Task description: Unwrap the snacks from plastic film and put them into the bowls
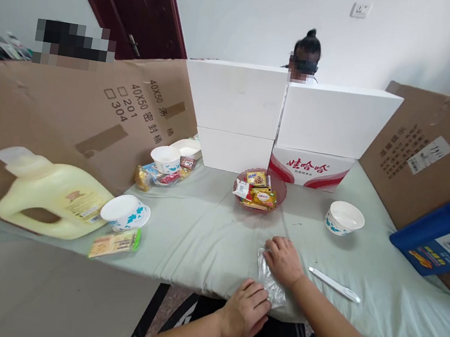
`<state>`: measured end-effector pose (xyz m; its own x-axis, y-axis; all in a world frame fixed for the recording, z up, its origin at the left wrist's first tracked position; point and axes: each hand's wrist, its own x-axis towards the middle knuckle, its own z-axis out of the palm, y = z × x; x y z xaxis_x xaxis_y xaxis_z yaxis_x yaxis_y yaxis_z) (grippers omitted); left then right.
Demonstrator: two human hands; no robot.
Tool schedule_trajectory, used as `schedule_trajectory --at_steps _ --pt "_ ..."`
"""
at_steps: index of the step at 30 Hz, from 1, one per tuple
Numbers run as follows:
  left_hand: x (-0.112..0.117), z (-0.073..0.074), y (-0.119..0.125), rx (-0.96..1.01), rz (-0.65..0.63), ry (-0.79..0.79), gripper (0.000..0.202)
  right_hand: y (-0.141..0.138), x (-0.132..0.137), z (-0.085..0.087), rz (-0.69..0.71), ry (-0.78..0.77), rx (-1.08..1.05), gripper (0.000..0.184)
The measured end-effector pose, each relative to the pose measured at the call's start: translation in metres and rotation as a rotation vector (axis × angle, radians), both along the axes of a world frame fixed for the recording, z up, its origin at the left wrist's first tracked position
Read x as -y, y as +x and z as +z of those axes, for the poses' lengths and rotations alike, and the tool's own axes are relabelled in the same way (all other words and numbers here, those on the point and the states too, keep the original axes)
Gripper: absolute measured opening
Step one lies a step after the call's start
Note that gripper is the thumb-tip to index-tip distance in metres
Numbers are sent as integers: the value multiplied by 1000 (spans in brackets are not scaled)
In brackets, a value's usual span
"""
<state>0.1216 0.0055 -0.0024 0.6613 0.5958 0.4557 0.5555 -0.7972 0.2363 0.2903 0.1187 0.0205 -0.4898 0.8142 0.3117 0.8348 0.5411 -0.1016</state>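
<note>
A crinkled clear plastic bag [270,281] lies at the table's front edge, between my two hands. My left hand [244,312] is closed at the near end of the bag, its fingers curled and the thumb side turned down. Over the far end, my right hand [284,260] is bent at the fingers and presses on the plastic. What the bag holds, if anything, I cannot make out. To the right of my right hand lies a white slim-handled tool [334,284], apart from it. Beyond the hands stands a reddish clear bowl [281,193] of small wrapped snacks [263,197].
White boxes [239,100] stand stacked at the back, between cardboard panels [131,115]. Paper bowls [344,219] stand right and left. A yellowish jug [52,193] and a flat packet [114,243] lie left; a blue bottle [441,237] leans right. A person [307,51] is behind the boxes.
</note>
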Motion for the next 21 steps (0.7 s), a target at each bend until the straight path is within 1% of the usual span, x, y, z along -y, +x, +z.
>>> schedule_trajectory --at_steps 3,4,5,6,8,9,10,11,13,14,16,18,21 --pt "1 -7 -4 -11 10 3 20 16 2 10 -138 83 -74 28" --pt "1 -9 -5 3 10 8 20 19 7 11 -131 98 -93 29" --pt "1 -9 -5 22 10 9 21 21 14 12 -73 100 -99 30" --pt "1 -9 -5 43 13 9 20 21 22 10 27 90 -88 31" --pt "1 -9 -3 85 26 8 20 18 37 3 249 44 -21 39" --pt "1 -9 -2 103 37 9 20 16 43 -2 315 12 26 44" --pt "1 -8 -1 118 46 10 21 13 48 -7 331 -23 71 50" --pt "1 -8 0 132 55 12 21 12 51 -11 313 -56 104 54" --pt "1 -8 1 153 74 12 21 11 53 -16 240 -108 120 59" --pt "2 -7 1 164 85 10 21 12 54 -16 216 -124 109 59" --pt "3 -4 0 184 107 -6 19 16 59 -9 211 -137 48 57" --pt "5 2 -2 202 118 -28 18 23 71 0 265 -170 -36 58" --pt "5 14 -6 231 92 -39 18 31 95 9 353 -280 -159 67"
